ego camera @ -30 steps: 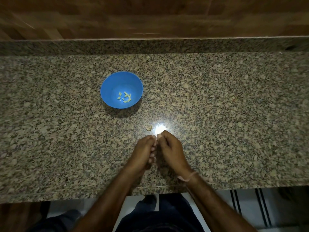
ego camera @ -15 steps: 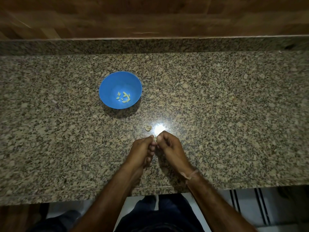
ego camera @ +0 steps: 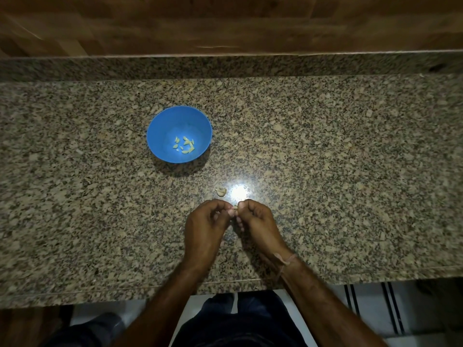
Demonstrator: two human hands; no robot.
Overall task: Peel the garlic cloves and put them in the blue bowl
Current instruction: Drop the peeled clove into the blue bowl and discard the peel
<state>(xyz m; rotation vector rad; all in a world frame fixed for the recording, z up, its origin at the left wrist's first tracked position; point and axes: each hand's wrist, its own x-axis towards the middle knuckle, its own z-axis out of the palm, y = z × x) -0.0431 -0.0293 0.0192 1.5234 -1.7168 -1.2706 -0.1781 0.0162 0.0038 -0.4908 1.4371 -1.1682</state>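
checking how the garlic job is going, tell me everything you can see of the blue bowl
The blue bowl is round, plain and smooth, plastic by its look. It stands upright on the speckled granite counter, left of centre, with a shadow on its near side. A small cluster of pale peeled garlic cloves lies at its bottom. Only the counter and those cloves touch it; the left hand and right hand are nearer the edge, apart from it.
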